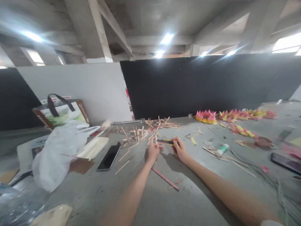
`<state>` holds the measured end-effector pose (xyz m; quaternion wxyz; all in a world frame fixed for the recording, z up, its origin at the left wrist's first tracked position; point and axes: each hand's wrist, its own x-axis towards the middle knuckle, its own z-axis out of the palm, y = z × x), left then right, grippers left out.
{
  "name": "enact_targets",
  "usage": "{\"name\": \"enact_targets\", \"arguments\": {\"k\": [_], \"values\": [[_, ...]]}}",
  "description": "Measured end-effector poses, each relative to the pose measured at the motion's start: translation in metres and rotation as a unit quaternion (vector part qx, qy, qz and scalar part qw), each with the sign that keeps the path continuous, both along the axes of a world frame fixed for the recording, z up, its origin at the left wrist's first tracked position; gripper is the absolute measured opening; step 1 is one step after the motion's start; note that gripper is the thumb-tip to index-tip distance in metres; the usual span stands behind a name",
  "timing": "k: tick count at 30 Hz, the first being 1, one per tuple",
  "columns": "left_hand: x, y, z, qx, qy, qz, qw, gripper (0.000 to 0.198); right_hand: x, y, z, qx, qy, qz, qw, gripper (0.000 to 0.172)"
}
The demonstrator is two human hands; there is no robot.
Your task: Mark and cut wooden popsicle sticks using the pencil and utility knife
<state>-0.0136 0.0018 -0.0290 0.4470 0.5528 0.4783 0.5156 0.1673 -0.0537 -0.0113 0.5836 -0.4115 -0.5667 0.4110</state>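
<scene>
In the head view my right hand (181, 149) is closed around a black and yellow box cutter (167, 142), which points left toward my other hand. My left hand (153, 151) pinches a small wooden stick (156, 139) upright, close to the cutter's tip. Whether the blade touches the stick is too small to tell. Beyond both hands lies a loose heap of wooden sticks (164, 123), and several more are scattered to the left. A red patterned pencil (166, 179) rests on the grey table (150, 204) below my hands, its lower end by small wood bits.
On the left are a phone (109, 158), a white plastic bag (60, 153) and a shopping bag (62, 111). To the right lie a glue stick (222, 150) on sticks, pink and yellow paper flowers (205, 116) and another phone (287, 163). A black panel (188, 88) stands behind.
</scene>
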Motion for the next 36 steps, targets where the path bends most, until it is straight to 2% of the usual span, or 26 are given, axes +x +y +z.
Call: {"name": "enact_targets", "arguments": {"k": [5,9,12,22,28,32,36], "values": [[-0.001,0.003,-0.003,0.012,-0.022,-0.033,0.999,0.062,0.013,-0.009,-0.004,0.017,-0.070,0.023,0.997,0.048],[-0.001,0.006,-0.005,0.005,-0.042,-0.070,0.997,0.060,0.029,-0.017,-0.005,0.085,-0.181,-0.023,0.980,0.044],[-0.001,0.008,-0.007,0.001,-0.051,-0.073,0.996,0.064,0.033,-0.017,-0.005,0.121,-0.210,-0.035,0.970,0.043],[-0.003,0.009,-0.007,0.022,-0.050,-0.068,0.996,0.088,0.032,-0.008,-0.014,0.115,-0.188,-0.046,0.974,0.044],[-0.004,0.008,-0.005,0.022,-0.014,-0.051,0.998,0.089,0.032,-0.002,-0.014,0.118,-0.172,-0.036,0.977,0.042],[0.000,0.002,0.002,0.025,-0.021,-0.058,0.998,0.087,0.034,-0.003,-0.015,0.092,-0.184,-0.004,0.979,0.047],[0.003,-0.002,0.007,0.019,-0.012,-0.031,0.999,0.090,0.036,-0.004,-0.014,0.068,-0.167,0.014,0.984,0.052]]}}
